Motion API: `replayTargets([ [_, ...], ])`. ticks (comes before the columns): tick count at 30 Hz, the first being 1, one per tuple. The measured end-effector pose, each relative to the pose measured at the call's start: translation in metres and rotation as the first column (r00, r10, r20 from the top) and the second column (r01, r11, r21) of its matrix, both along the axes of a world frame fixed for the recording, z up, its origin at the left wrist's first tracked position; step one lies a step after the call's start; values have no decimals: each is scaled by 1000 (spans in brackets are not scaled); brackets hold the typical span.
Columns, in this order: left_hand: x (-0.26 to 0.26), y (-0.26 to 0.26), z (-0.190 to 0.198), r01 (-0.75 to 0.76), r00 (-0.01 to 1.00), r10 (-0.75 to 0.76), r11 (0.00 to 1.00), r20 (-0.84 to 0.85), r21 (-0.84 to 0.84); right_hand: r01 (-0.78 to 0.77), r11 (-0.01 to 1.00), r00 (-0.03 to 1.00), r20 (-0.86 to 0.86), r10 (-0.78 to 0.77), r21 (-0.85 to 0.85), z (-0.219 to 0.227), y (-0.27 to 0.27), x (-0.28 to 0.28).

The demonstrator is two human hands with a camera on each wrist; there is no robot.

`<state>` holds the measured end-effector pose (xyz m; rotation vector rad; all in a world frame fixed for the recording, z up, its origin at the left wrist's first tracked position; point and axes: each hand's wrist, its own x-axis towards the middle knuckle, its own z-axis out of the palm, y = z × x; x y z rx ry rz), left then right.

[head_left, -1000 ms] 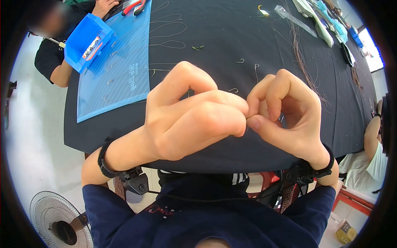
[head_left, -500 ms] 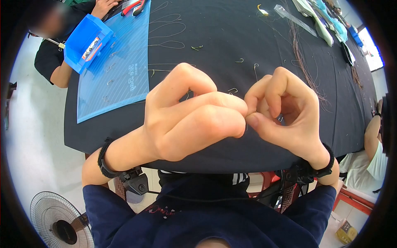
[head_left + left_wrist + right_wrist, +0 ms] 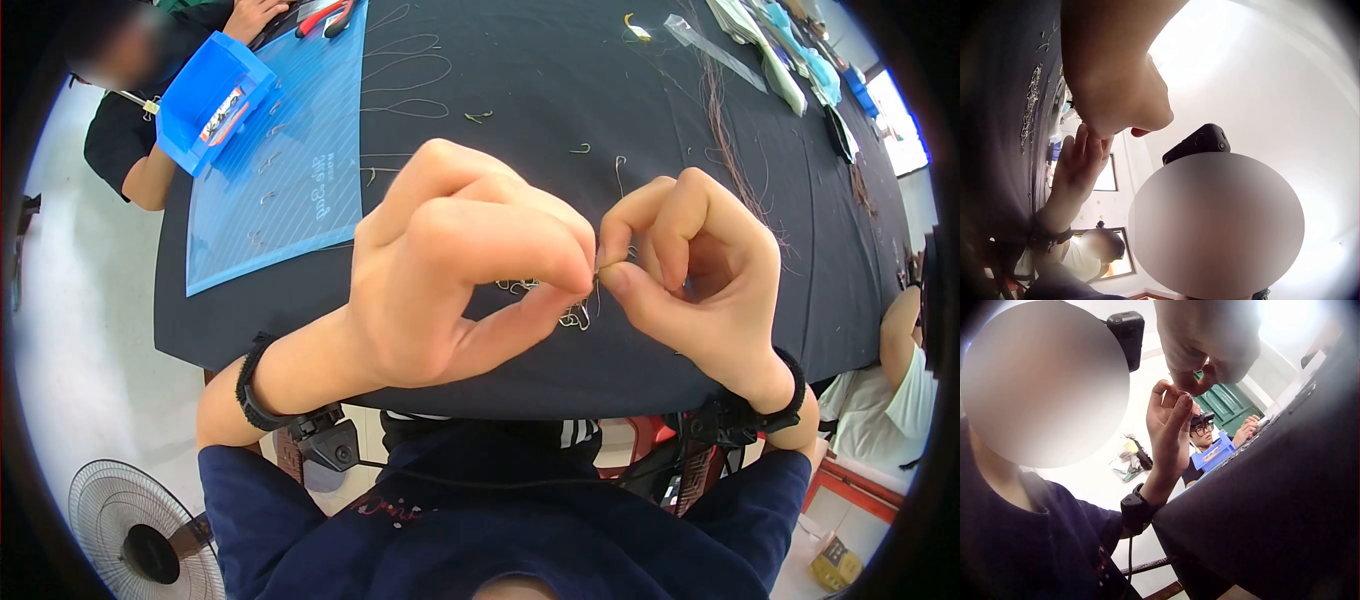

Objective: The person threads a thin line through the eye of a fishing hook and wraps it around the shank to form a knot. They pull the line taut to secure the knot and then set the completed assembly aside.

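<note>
Fingertips of my left hand point(image 3: 450, 260) and right hand point(image 3: 705, 265) meet above the black-covered table in the head view. Between them runs a thin line point(image 3: 598, 292), pinched by thumb and forefinger on both sides; the fingers hide most of it, and I cannot tell what else is in the pinch. Below and behind the left thumb, a small pile of fishing hooks point(image 3: 577, 318) shows on the cloth. Single hooks point(image 3: 581, 149) lie farther off. In the right wrist view the left hand point(image 3: 1169, 428) reaches up to the right fingers.
A blue file bag point(image 3: 310, 130) at the left bears a blue bin point(image 3: 185, 120), several hooks and red-handled pliers point(image 3: 318, 20). Loops of line point(image 3: 405, 107) extend from its edge. Brown thread point(image 3: 722, 140) and a clear plastic bag point(image 3: 715, 52) lie right. Another person sits far left.
My left hand has turned, its knuckles rolling up so that the thumb and the hook pile beneath come into view. The right hand keeps its pinch almost in place.
</note>
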<state>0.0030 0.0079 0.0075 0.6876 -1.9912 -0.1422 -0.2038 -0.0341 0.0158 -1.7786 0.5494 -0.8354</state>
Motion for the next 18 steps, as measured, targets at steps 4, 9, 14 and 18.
replayTargets([
  [4,0,-2,-5,-2,1000,2,1000,15,-6,-8,999,1000,-27,7,-43,2,1,-1],
  [9,0,-1,-4,9,1000,-9,998,0,54,-9,997,1000,-25,7,-79,0,0,-1],
  [14,0,0,-3,10,1000,-8,995,-21,102,-3,998,1000,-22,1,-60,1,1,-1],
  [18,0,1,-4,3,999,1,994,-35,113,-6,996,1000,-20,4,-87,0,0,-1],
])
